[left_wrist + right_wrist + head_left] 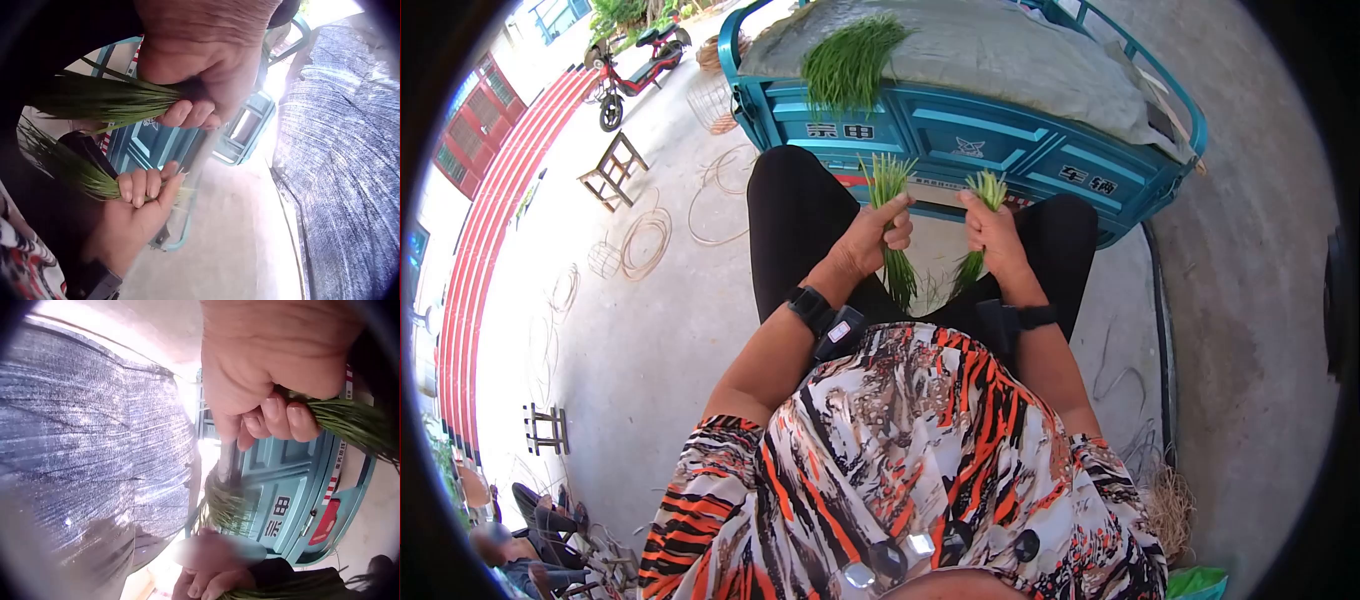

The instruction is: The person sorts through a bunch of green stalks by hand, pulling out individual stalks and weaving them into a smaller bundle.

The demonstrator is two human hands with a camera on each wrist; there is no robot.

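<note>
In the head view the left hand grips a bunch of long green stalks, pale cut ends up and leaves hanging below the fist. Right of it, the right hand grips a thinner bunch, held upright over the gap between the knees. The two hands are apart. Curled fingers of the left hand wrap its stalks in the left wrist view. In the right wrist view the right hand holds its bunch in curled fingers. A larger green pile lies on the cart's cover.
A blue cart with a grey cover stands in front of the knees. On the left are a wooden stool, a smaller stool, wire coils and a red scooter. Another person is at lower left.
</note>
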